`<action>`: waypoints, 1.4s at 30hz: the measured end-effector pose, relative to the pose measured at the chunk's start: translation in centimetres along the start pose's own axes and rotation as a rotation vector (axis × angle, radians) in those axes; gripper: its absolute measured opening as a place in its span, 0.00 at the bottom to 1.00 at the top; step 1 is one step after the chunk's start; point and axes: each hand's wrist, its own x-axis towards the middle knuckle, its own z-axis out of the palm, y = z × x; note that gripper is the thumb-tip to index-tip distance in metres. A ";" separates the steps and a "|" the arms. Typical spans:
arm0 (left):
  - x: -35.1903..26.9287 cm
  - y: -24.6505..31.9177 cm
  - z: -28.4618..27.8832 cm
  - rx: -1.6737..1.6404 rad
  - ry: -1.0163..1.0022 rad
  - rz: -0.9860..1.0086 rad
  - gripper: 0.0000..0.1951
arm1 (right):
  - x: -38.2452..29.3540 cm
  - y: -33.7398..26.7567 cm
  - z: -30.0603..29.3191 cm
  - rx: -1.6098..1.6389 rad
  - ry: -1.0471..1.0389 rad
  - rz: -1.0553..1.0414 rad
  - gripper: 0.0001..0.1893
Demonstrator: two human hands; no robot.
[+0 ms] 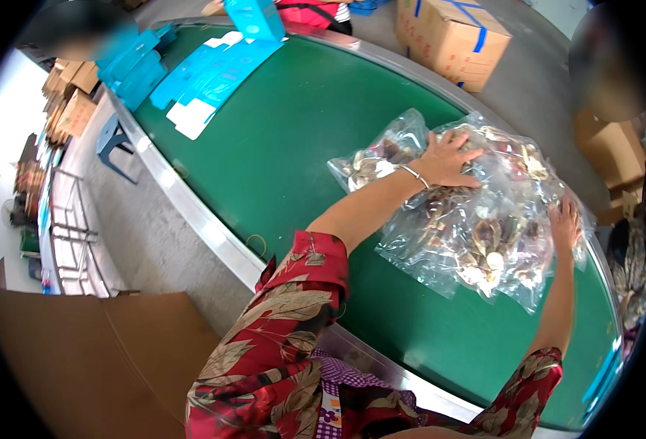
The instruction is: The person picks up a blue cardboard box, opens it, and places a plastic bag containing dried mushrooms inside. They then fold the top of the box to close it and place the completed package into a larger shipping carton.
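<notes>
A heap of clear plastic bags [498, 225] lies on the green table surface [279, 148]. Brown, cream and dark red items show through the film, but glare and folds hide what they are. My left hand [449, 159], with a bracelet at the wrist, presses flat on top of the heap with its fingers spread. At the heap's right side, my right hand [565, 222] lies against the bags, fingers extended and slightly blurred. One bag [380, 153] sticks out on the left, beyond my left hand.
Flat blue cartons [219, 71] and folded blue boxes [136, 66] cover the table's far left end. Across the metal rim [356, 46] stands a taped cardboard box [452, 41], near a person in pink [315, 13]. A blue stool [115, 145] stands left; brown cardboard [92, 356] is below it.
</notes>
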 end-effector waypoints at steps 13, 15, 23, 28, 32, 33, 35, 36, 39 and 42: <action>-3.0 1.3 -0.4 0.069 0.018 0.108 0.37 | -12.7 2.4 -0.8 0.445 0.024 -0.178 0.41; -4.7 1.7 -3.4 0.089 -0.048 0.169 0.35 | -14.2 3.2 -3.1 0.499 0.058 -0.175 0.39; -18.2 -4.2 -17.2 0.437 0.617 0.057 0.36 | -30.8 1.2 -6.9 0.872 0.159 -0.129 0.29; -24.4 -14.9 -20.2 0.356 0.707 -0.628 0.51 | -39.6 -4.1 -9.5 0.692 0.093 -0.043 0.23; -26.0 -19.6 -17.4 -0.380 0.359 -0.993 0.59 | -39.7 -4.6 -10.3 0.687 0.106 0.004 0.22; -25.5 -19.8 -16.9 -0.563 0.270 -0.968 0.58 | -39.8 -4.4 -9.9 0.720 0.074 0.048 0.22; -24.5 -14.1 -16.0 -0.642 0.265 -0.826 0.56 | -40.0 -4.0 -9.5 0.721 0.056 0.052 0.21; -24.6 -11.2 -16.1 -0.676 0.274 -0.763 0.54 | -39.8 -4.1 -9.7 0.692 0.033 0.039 0.21; -25.2 -8.4 -14.8 -0.842 0.306 -0.645 0.50 | -39.3 -4.4 -9.7 0.647 0.060 -0.022 0.22; -26.3 -5.4 -14.2 -1.125 0.230 -0.622 0.44 | -39.6 -5.7 -9.9 0.795 0.067 0.005 0.28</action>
